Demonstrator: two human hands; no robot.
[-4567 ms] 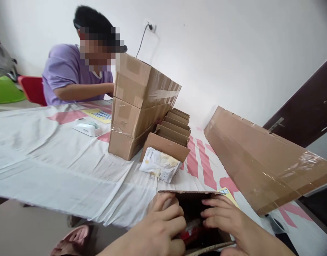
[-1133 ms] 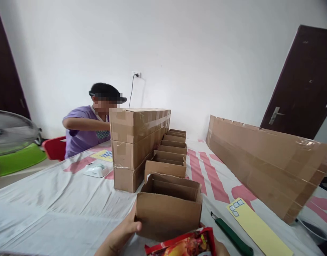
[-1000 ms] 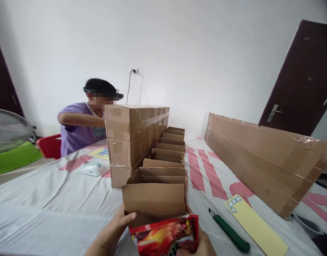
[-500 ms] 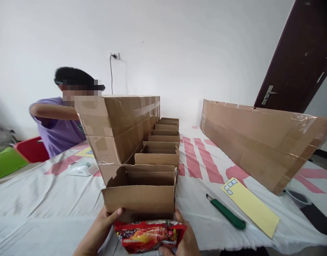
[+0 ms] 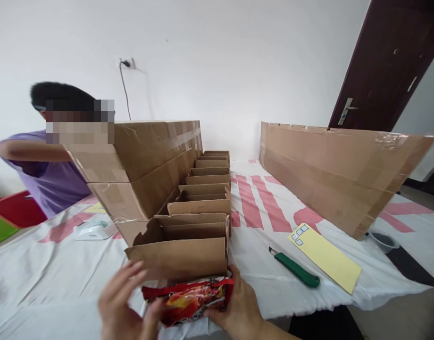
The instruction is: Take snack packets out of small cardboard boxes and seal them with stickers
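Note:
A shiny red food packet [image 5: 192, 300] with yellow and black print lies along the near side of the closest open cardboard box [image 5: 181, 257]. My right hand [image 5: 240, 302] is closed on the packet's right end, thumb in front and fingers behind it. At the packet's left end is my left hand [image 5: 123, 302], slightly blurred, its fingers apart. Its thumb overlaps the packet's edge, and its fingertips are in front of the box's near left corner. Whether that thumb touches the packet I cannot tell.
Several open boxes [image 5: 199, 207] run in a row beside stacked closed cartons [image 5: 142, 151]. On the right are a green utility knife [image 5: 296, 270] with blade showing, a yellow card [image 5: 326, 259], a plastic cup [image 5: 384, 241] and a cardboard panel [image 5: 330, 174]. A person in purple [image 5: 50, 184] sits behind the cartons.
My left hand has come off the box's front and opened beside the packet. The packet stays in my right hand, now closer against the box. The view has turned slightly right.

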